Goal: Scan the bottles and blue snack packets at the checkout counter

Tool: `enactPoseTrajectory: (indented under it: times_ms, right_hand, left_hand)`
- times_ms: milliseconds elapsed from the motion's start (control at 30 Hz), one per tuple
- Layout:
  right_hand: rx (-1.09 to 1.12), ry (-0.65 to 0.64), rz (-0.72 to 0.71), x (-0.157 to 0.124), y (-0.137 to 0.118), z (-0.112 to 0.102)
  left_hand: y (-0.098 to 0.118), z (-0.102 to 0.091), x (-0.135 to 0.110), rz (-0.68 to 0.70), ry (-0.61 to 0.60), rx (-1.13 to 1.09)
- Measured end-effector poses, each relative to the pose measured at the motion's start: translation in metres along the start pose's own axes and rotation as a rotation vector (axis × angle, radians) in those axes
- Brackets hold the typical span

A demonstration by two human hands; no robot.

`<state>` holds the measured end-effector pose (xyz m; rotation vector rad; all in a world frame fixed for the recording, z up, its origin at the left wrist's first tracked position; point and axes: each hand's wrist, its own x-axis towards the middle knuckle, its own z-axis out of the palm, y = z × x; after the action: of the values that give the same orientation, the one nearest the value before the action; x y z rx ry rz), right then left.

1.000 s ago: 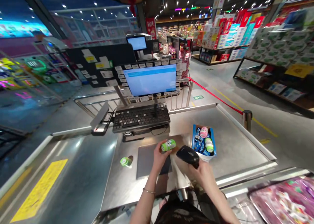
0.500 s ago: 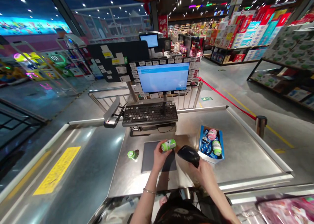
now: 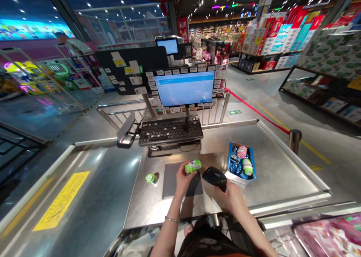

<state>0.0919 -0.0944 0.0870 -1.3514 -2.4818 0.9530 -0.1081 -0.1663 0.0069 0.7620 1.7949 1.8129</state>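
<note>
- Green can (image 3: 193,166): the left hand (image 3: 183,179) is holding it sideways above a dark scan pad (image 3: 175,185), fingers (image 3: 179,170) curled closely around it.
- Right hand (image 3: 232,198): its fingers are closed around a black barcode scanner (image 3: 213,176), which is pointing toward the can from just beside it.
- A small green container (image 3: 151,178) is lying on the steel tabletop (image 3: 270,174), left of the pad.
- A blue carton (image 3: 239,167) holding pink and green bottles is sitting right of the scanner.
- A keyboard (image 3: 170,131) and monitor (image 3: 184,88) are standing beyond the pad.
- A red rope (image 3: 254,114) is stretching away on the right.
</note>
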Motion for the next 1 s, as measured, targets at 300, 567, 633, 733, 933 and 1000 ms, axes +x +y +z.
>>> enactPoseTrajectory:
  times_ms: [300, 567, 633, 733, 933, 1000]
  right_hand:
    - [0.064, 0.042, -0.026, -0.005, 0.001, 0.001]
    - [0.274, 0.088, 0.003, 0.003, -0.003, 0.030]
    - [0.317, 0.084, 0.012, 0.004, -0.004, 0.039]
    - [0.360, 0.069, 0.022, 0.004, -0.006, 0.047]
    - [0.391, 0.089, 0.020, 0.006, -0.002, 0.050]
    - [0.392, 0.113, 0.024, 0.006, 0.000, 0.048]
  left_hand:
    - [0.000, -0.003, -0.003, 0.023, 0.000, -0.003]
    - [-0.032, -0.081, -0.021, 0.071, 0.368, 0.635]
    - [-0.043, -0.109, -0.033, 0.032, 0.462, 0.850]
    - [-0.056, -0.145, -0.051, -0.079, 0.538, 1.041]
    - [-0.063, -0.171, -0.061, -0.267, 0.540, 1.098]
    - [-0.057, -0.165, -0.056, -0.245, 0.609, 1.131]
